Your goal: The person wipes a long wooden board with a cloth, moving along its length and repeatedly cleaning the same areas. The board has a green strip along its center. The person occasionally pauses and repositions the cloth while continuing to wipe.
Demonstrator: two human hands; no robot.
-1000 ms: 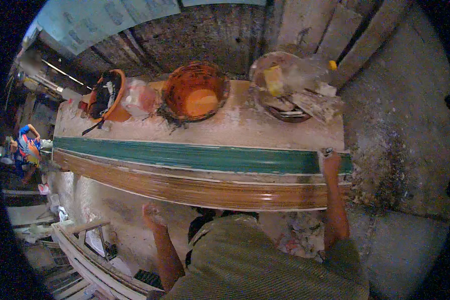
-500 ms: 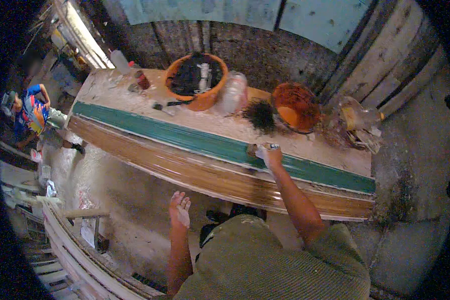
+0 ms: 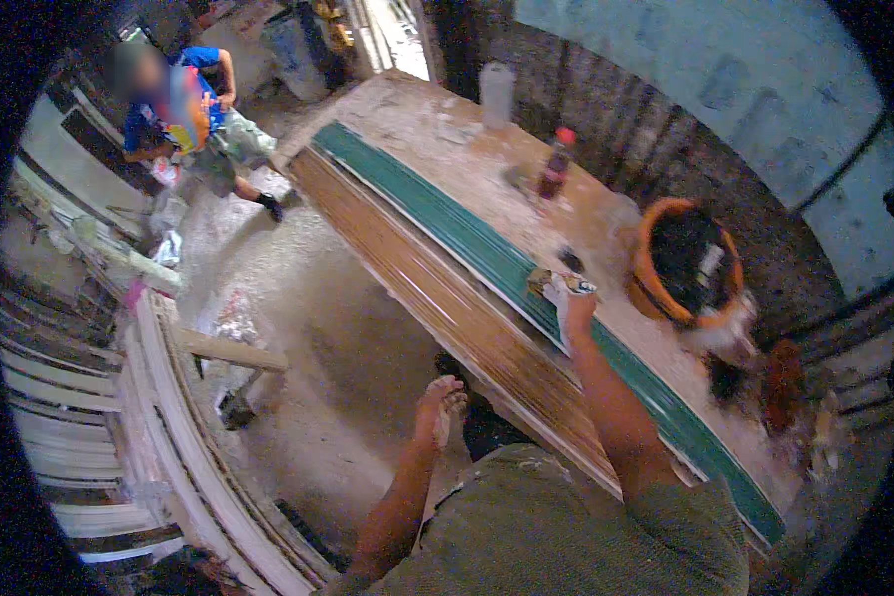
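My right hand (image 3: 576, 306) is closed around what looks like a paintbrush (image 3: 539, 281), its brown end on a long green ribbed moulding strip (image 3: 447, 230). A glossy brown wood-grain strip (image 3: 397, 268) lies alongside, nearer to me. Both run along the near edge of a dusty table (image 3: 437, 114). My left hand (image 3: 441, 405) hangs off the table's near side, whitened with dust or paint, its fingers loosely bent and holding nothing. Just beyond my right hand, a small dark thing (image 3: 569, 260) rests on the tabletop.
An orange tub (image 3: 730, 273) with a black inside stands at the right. A red-capped bottle (image 3: 556, 169) and a whitish plastic container (image 3: 497, 94) stand farther back. Another person (image 3: 194, 114) is at the far left. Stacked pale strips (image 3: 70, 407) fill the left side.
My view has turned left. My right hand has moved leftward along the green strip with the paintbrush. My left hand's fingers have curled a little more.
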